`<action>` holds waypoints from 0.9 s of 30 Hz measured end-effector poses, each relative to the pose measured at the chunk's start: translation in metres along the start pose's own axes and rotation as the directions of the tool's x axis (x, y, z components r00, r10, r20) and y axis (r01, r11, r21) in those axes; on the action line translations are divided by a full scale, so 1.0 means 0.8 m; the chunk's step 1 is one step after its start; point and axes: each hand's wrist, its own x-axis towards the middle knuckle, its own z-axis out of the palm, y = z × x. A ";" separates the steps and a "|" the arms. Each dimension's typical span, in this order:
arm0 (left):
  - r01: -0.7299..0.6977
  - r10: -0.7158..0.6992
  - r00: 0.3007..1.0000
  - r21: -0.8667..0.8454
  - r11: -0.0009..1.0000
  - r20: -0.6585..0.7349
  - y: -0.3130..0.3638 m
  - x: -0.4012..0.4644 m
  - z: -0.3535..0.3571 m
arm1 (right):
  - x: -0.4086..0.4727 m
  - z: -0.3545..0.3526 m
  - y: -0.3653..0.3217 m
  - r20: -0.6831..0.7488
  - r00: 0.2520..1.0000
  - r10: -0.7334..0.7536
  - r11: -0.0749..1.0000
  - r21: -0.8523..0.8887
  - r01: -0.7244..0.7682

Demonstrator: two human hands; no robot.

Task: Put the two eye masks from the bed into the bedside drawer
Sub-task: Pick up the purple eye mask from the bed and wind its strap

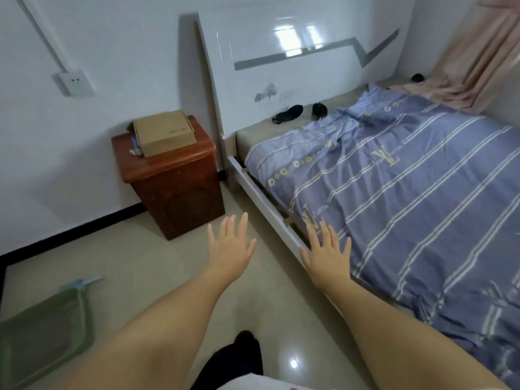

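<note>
Spreading both hands flat, you hold nothing: your left hand hangs over the floor with fingers apart, and your right hand hovers, just as splayed, above the bed rail and the edge of the striped quilt. Neither grip is near its target. The two eye masks lie well apart from you at the head of the bed, on the bare strip of mattress below the headboard: one eye mask to the left, the second eye mask just beside it on the right, close to the quilt's rumpled top edge.

Reaching that far means leaning across the bed, and you could drag the quilt over a mask and bury it. A dangling strap may snag if you lift by the fabric alone. Another dark object sits by the curtain; do not mistake it for a mask.

On the bedside cabinet, I cannot make out a drawer front or handle, so you may fumble for it. A cardboard box rests on top and could slide off if the cabinet is jolted.
</note>
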 end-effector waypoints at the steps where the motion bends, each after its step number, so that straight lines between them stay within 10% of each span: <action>1: -0.026 0.026 1.000 0.023 0.999 -0.006 -0.001 0.041 -0.006 | 0.035 -0.011 -0.006 -0.017 1.000 0.017 1.000 0.009 -0.017; 27: -0.198 0.177 0.928 0.032 0.980 0.329 0.070 0.815 0.101 | 0.786 -0.013 0.092 0.238 0.963 0.126 0.989 0.047 -0.141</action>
